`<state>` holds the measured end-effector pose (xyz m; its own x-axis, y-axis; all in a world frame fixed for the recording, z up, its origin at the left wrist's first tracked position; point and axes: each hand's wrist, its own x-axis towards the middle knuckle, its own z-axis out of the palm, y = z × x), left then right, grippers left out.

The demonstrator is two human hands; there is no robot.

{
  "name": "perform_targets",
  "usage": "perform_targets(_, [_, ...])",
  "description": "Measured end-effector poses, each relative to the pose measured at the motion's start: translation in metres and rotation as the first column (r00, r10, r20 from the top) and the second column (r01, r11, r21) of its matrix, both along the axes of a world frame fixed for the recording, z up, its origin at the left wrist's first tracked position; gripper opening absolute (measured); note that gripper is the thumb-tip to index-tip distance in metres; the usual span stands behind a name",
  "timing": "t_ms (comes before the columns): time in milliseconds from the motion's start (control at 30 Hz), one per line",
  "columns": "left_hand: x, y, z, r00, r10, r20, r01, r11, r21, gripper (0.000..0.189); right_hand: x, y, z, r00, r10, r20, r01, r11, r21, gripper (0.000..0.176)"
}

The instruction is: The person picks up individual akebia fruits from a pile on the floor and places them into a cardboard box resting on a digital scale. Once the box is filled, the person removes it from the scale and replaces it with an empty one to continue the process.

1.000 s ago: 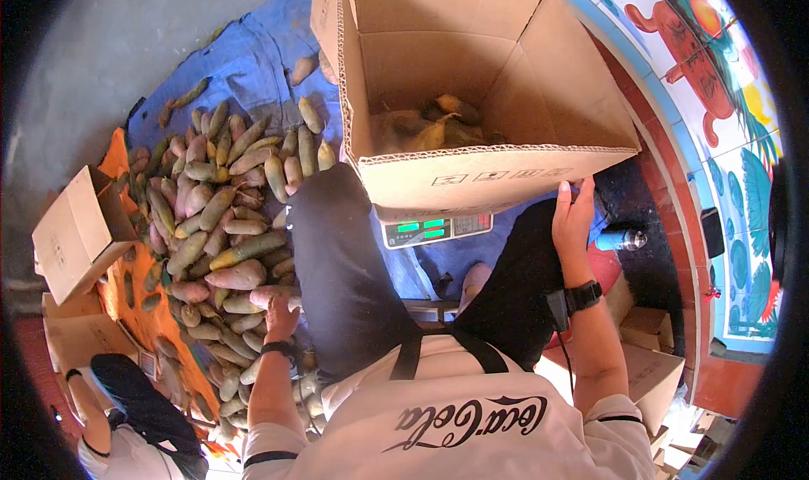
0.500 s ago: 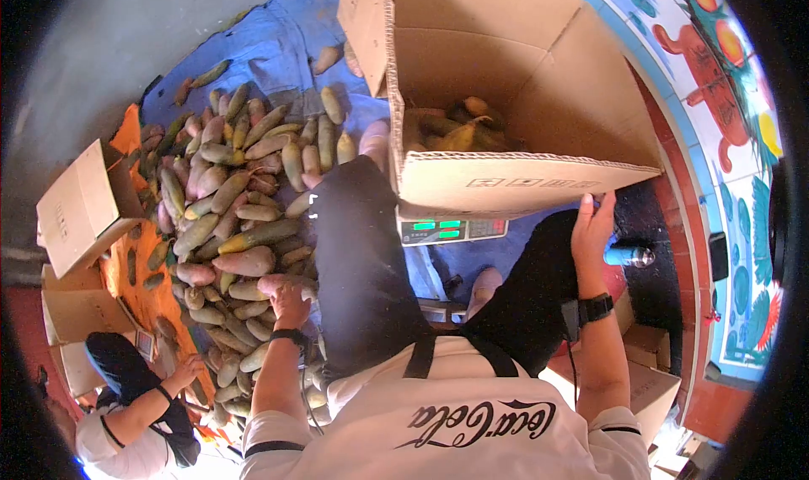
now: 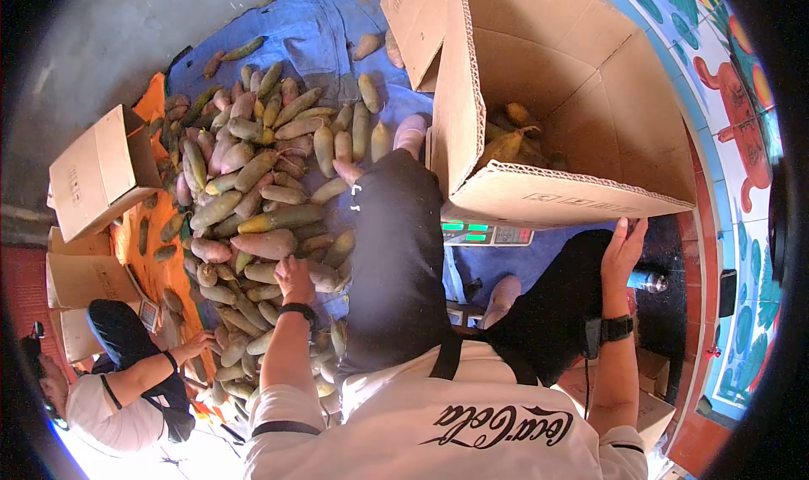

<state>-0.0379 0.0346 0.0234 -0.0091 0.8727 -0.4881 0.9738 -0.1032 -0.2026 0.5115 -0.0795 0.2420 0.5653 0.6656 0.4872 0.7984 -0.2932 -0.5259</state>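
A large heap of long green and reddish vegetables [image 3: 253, 198] lies on the blue sheet. My left hand [image 3: 294, 280] reaches onto its lower part, fingers bent over a vegetable; whether it grips one is hidden. The big open cardboard box [image 3: 573, 195] stands ahead of my right knee, with several of the same vegetables [image 3: 508, 143] inside. My right hand [image 3: 624, 248] touches the box's near lower edge, fingers stretched out. Below the box, a scale [image 3: 486, 234] shows lit green displays.
A co-worker in white [image 3: 126, 404] sits at lower left, one hand at the heap's edge. Open cartons [image 3: 97, 176] stand at the left beside an orange sheet [image 3: 150, 227]. A bottle [image 3: 647, 280] lies right of my right knee.
The view has shifted, so the box and heap appear further right. My left hand has moved slightly over the heap, and the reddish vegetable beside its fingers no longer shows there. My right hand stays at the box.
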Motion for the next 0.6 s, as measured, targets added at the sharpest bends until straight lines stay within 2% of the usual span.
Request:
perform_targets(100, [-0.005, 0.009, 0.014, 0.996, 0.091, -0.014, -0.091, 0.995, -0.037, 0.051, 0.004, -0.001, -0.004, 0.999, -0.038, 0.039, 0.039, 0.999, -0.019, 0.046])
perform_targets(267, [-0.008, 0.007, 0.017, 0.995, 0.095, 0.013, -0.095, 0.995, -0.012, 0.048, 0.003, 0.0, -0.003, 0.998, -0.049, 0.036, 0.05, 0.998, -0.04, 0.045])
perform_targets(333, [-0.004, 0.002, 0.032, 0.996, 0.075, -0.053, -0.077, 0.997, -0.032, 0.043, 0.002, -0.001, -0.003, 0.999, -0.043, 0.022, 0.044, 0.998, -0.038, 0.044])
perform_targets(433, [-0.022, -0.018, 0.004, 0.99, 0.008, -0.138, -0.019, 0.997, -0.081, 0.037, 0.005, -0.001, -0.005, 0.998, -0.035, 0.047, 0.037, 0.999, -0.033, 0.044])
perform_targets(500, [-0.027, -0.03, -0.011, 0.992, 0.05, -0.116, -0.059, 0.995, -0.077, 0.043, 0.009, -0.003, -0.007, 0.996, -0.041, 0.085, 0.045, 0.998, -0.047, 0.046])
perform_targets(567, [-0.028, -0.04, -0.017, 0.991, 0.134, -0.013, -0.133, 0.968, -0.213, 0.051, 0.01, -0.003, -0.009, 0.994, -0.046, 0.099, 0.051, 0.997, -0.05, 0.046])
perform_targets(600, [-0.022, -0.043, -0.005, 0.994, 0.107, -0.005, -0.105, 0.971, -0.212, 0.059, 0.01, -0.002, -0.009, 0.992, -0.055, 0.112, 0.061, 0.997, -0.05, 0.047])
